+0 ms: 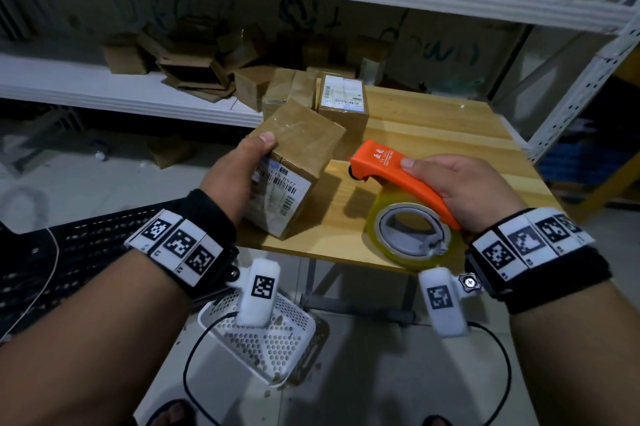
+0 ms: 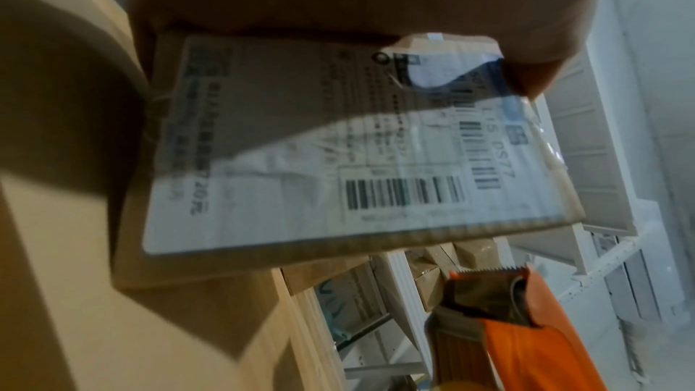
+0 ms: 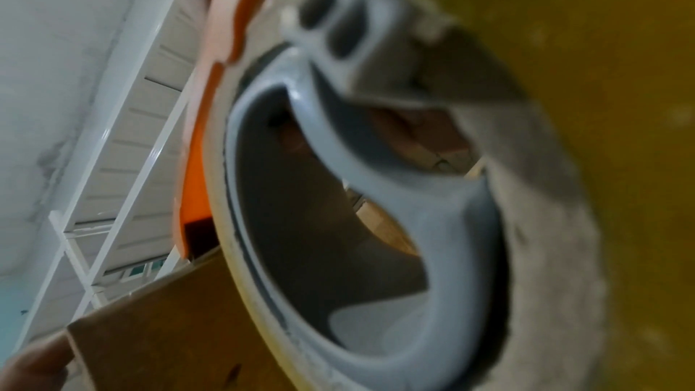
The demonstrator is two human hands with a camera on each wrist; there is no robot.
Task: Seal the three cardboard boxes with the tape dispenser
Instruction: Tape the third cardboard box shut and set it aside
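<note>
Down near the feet a white basket [image 1: 277,353] sits on the floor. Above it, the left hand [image 1: 239,176] grips a box [image 1: 294,169] with its thumb on top; the box is tilted, one edge down at the near left corner of the table [image 1: 433,120], and its white label [image 2: 338,141] with bar codes faces the person. The right hand [image 1: 464,190] is curled round the orange handle of the tape dispenser [image 1: 401,183], thumb on top. Its yellowish tape roll [image 1: 412,238] hangs over the near table edge, just right of the box. Farther back on the table stand more boxes [image 1: 343,103] close together, one with a white label on top. Behind them are white shelves [image 1: 138,89] with more cardboard boxes.
</note>
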